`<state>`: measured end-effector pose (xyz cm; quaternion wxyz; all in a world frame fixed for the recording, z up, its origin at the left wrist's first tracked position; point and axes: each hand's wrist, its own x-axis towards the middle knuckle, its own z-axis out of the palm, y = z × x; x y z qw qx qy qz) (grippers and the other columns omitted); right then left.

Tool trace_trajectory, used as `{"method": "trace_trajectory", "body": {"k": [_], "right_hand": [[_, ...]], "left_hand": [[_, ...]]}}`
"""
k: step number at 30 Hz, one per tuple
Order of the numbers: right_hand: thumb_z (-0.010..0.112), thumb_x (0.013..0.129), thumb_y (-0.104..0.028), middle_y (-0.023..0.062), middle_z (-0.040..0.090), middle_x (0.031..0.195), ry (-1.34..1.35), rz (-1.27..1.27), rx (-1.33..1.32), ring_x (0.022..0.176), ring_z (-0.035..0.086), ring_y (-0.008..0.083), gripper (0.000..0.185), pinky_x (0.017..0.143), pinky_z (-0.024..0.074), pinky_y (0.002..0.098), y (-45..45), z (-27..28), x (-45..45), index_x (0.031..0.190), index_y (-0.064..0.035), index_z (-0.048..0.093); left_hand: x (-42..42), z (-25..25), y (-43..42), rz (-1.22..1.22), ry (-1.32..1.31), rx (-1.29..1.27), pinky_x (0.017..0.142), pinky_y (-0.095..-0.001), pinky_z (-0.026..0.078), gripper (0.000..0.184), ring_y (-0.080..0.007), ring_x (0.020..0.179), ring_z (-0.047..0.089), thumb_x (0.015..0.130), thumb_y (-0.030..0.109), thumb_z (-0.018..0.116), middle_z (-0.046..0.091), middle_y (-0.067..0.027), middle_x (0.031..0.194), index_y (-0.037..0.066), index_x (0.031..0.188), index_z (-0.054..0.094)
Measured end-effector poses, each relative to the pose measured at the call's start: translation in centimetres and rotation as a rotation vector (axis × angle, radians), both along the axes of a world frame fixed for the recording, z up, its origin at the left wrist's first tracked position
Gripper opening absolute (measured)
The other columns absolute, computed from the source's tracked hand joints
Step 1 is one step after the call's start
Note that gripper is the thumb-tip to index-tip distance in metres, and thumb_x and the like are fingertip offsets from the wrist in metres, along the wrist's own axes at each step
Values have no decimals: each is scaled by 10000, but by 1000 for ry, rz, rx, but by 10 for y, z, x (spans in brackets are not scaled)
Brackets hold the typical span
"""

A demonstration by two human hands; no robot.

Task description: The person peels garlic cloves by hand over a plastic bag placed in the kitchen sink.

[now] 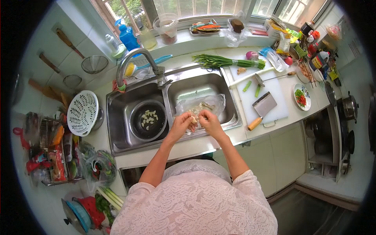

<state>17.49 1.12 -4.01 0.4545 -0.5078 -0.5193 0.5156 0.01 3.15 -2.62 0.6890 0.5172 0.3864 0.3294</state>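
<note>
My left hand (182,126) is closed around a pale garlic clove (192,116) over the front edge of the right sink basin. Close beside it, my right hand (212,124) is pinched; what its fingertips hold is too small to make out. Just beyond my hands, a clear plastic bag (218,102) lies in the basin with papery garlic skins in it. Several peeled garlic cloves (149,119) rest in a dark round bowl (136,132) in the left basin.
A curved faucet (131,55) rises behind the double sink (111,117). To the right, a cleaver (264,104) lies on a white cutting board (280,92), near green chives (219,60) and a plate (308,105) of chopped peppers. A white colander (83,111) stands at left.
</note>
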Motion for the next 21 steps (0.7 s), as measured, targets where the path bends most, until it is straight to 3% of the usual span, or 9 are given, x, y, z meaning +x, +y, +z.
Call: {"method": "trace_trajectory", "body": {"k": [3, 7, 10, 12, 15, 19, 21], "right_hand": [[551, 881, -100, 12, 542, 685, 30, -1, 1, 604, 506, 75, 91, 538, 422, 240, 6, -5, -5, 852, -14, 543], [539, 894, -111, 9, 534, 681, 59, 0, 32, 601, 502, 70, 103, 536, 420, 240, 16, -12, -11, 858, -15, 545], [547, 880, -95, 42, 553, 676, 98, -62, 8, 607, 541, 129, 89, 559, 434, 257, 29, -24, -7, 882, -7, 562], [573, 850, -74, 99, 583, 716, -336, -211, 178, 635, 567, 216, 79, 594, 451, 285, 34, -27, -2, 873, 0, 587], [602, 818, -55, 141, 598, 782, -497, -266, 361, 673, 575, 289, 69, 624, 467, 325, 35, -31, -3, 856, 1, 612], [613, 814, -48, 143, 611, 830, -335, -284, 349, 701, 593, 293, 59, 633, 477, 341, 23, -8, -16, 852, -7, 630], [623, 814, -53, 141, 626, 837, -213, -124, 298, 717, 607, 303, 77, 636, 486, 345, 13, 4, -21, 879, -15, 639]], "left_hand": [[-7, 2, -4, -45, -47, -77, 597, -233, 517, 218, -88, 646, 592, 984, 190, 464, 626, -58, 816, 7, 1055, 558], [-16, -1, -3, -58, -97, -117, 612, -239, 517, 216, -102, 674, 599, 985, 191, 459, 633, -80, 830, 0, 1013, 556], [-24, -2, -3, -86, -151, -200, 606, -224, 505, 224, -94, 682, 588, 983, 192, 468, 632, -65, 826, 0, 1041, 566], [-28, -4, -3, -27, -157, -177, 604, -212, 493, 219, -84, 689, 576, 983, 175, 470, 643, -63, 874, 6, 1072, 576], [-26, -1, -2, 100, -163, -109, 615, -213, 495, 207, -82, 700, 575, 977, 133, 475, 653, -66, 929, 5, 1098, 585], [-24, -3, -2, 216, -186, -87, 637, -215, 500, 223, -86, 731, 588, 967, 95, 486, 655, -72, 979, 1, 1142, 586], [-25, -4, -2, 218, -171, -58, 663, -223, 510, 247, -98, 778, 607, 959, 81, 497, 651, -74, 986, -11, 1172, 580]]}}
